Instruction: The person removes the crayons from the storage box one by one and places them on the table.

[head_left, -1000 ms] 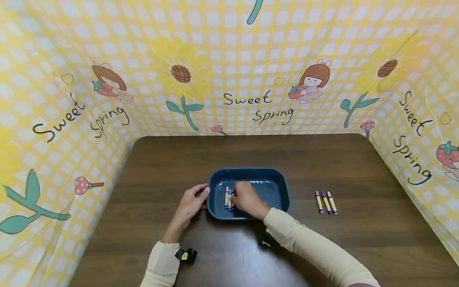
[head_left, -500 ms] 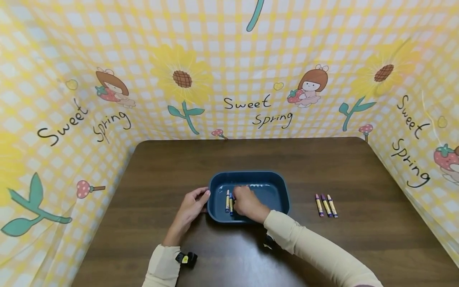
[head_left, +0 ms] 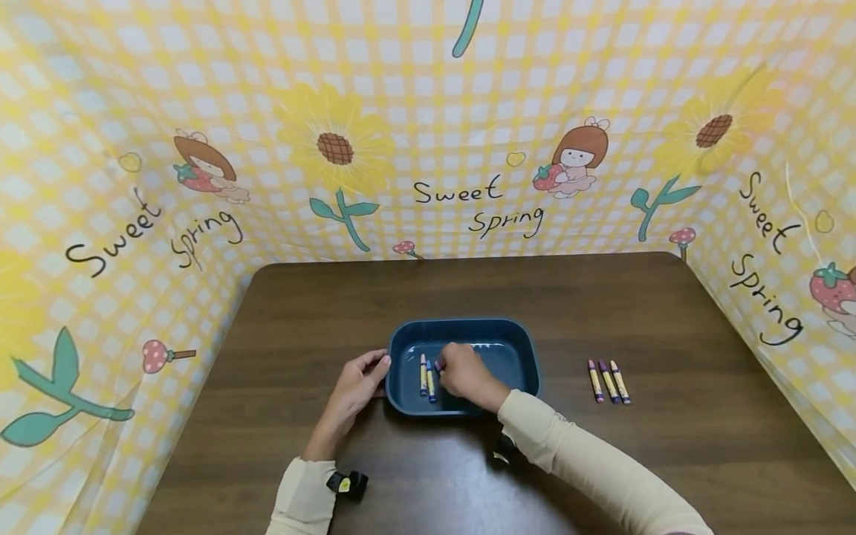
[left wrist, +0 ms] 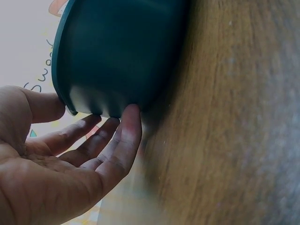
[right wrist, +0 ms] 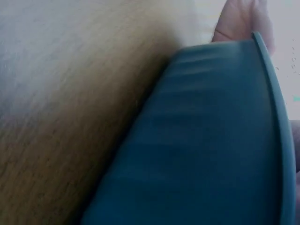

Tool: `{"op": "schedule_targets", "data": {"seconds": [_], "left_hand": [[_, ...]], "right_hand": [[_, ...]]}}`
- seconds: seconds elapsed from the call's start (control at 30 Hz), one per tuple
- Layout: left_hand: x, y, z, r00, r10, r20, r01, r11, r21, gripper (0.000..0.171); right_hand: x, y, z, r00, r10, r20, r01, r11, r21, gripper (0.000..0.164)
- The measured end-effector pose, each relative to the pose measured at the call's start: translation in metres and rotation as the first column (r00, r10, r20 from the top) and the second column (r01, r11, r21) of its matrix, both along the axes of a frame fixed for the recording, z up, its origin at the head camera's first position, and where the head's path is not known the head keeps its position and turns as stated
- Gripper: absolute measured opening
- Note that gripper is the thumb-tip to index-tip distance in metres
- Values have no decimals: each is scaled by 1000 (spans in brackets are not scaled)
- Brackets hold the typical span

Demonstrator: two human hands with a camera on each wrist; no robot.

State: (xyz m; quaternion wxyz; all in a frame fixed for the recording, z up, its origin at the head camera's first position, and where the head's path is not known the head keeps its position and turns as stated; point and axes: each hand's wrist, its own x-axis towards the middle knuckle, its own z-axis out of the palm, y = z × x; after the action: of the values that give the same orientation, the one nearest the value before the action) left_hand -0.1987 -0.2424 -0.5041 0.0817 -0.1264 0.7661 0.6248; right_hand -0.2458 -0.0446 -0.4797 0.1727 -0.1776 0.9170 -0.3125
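In the head view, a dark blue rectangular tray [head_left: 495, 371] sits on the table. Two paper-wrapped crayons, one pale-tipped [head_left: 423, 375] and one blue [head_left: 431, 383], lie side by side in its left part. My right hand [head_left: 466, 374] reaches inside and pinches a dark purplish crayon [head_left: 438, 366] just right of them; most of that crayon is hidden by the fingers. At the tray's left end, my left hand [head_left: 357, 380] rests its fingertips on the outer wall, thumb at the rim [left wrist: 59, 70]. The right wrist view has the tray's outside wall [right wrist: 201, 126] covering the right hand's fingers.
Three more crayons [head_left: 609, 382] lie close together on the brown wooden table [head_left: 321, 305], right of the tray. A yellow checked cloth [head_left: 455, 134] with flower prints surrounds the table at the back and sides.
My right hand has shifted slightly to the right inside the tray, and the gap between its crayon and the other two has widened. The left hand stays at the tray's end.
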Motion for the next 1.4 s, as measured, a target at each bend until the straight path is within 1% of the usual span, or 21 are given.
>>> {"op": "schedule_targets", "data": {"seconds": [0.03,0.13,0.23,0.37,0.47,0.5,0.57,0.63,0.73,0.9,1.13,1.2,1.27,1.33,1.4], "left_hand": [[0,0,0,1000,-3,0,3,1000,-1,43],[-2,-1,2,1000,-1,-1,1,1000,0,42],[-4,-2,4,1000,-2,-5,2,1000,-9,43],[-6,-2,5,1000,-4,0,4,1000,-17,43],[-6,-2,4,1000,-4,3,4,1000,-19,42],[-5,-2,3,1000,-2,3,2,1000,-20,42],[-4,-3,1,1000,4,6,-3,1000,-19,41],[-2,-4,-1,1000,6,8,-6,1000,-18,40],[-1,-3,-2,1000,6,8,-6,1000,-3,38],[-2,0,-1,1000,3,-14,-3,1000,18,37],[-1,2,-3,1000,9,-20,-9,1000,4,38],[-1,2,-4,1000,9,-24,-9,1000,2,38],[-1,1,-3,1000,9,-23,-9,1000,3,38],[-1,1,-2,1000,1,-26,-1,1000,7,39],[-2,2,-2,1000,-6,-28,6,1000,14,39]], "right_hand": [[-1,1,2,1000,-11,16,11,1000,-2,12],[-4,6,10,998,-40,40,40,999,4,20],[-8,11,20,995,-82,48,83,997,-2,25],[-13,21,31,991,-127,42,129,991,-43,23],[-14,32,35,989,-141,38,144,986,-90,22],[-14,36,36,988,-145,50,150,982,-115,23],[-15,43,35,984,-153,96,169,969,-182,24],[-16,50,35,975,-157,155,193,948,-254,26],[-17,62,35,962,-169,214,234,915,-329,29],[-16,82,38,957,-198,214,270,878,-395,29],[-20,105,47,940,-228,252,328,804,-497,31],[-22,112,49,937,-237,256,340,787,-514,33],[-24,120,52,935,-247,255,348,781,-519,34],[-25,129,54,931,-268,249,361,783,-506,35],[-25,139,54,926,-291,241,375,793,-481,36]]}}
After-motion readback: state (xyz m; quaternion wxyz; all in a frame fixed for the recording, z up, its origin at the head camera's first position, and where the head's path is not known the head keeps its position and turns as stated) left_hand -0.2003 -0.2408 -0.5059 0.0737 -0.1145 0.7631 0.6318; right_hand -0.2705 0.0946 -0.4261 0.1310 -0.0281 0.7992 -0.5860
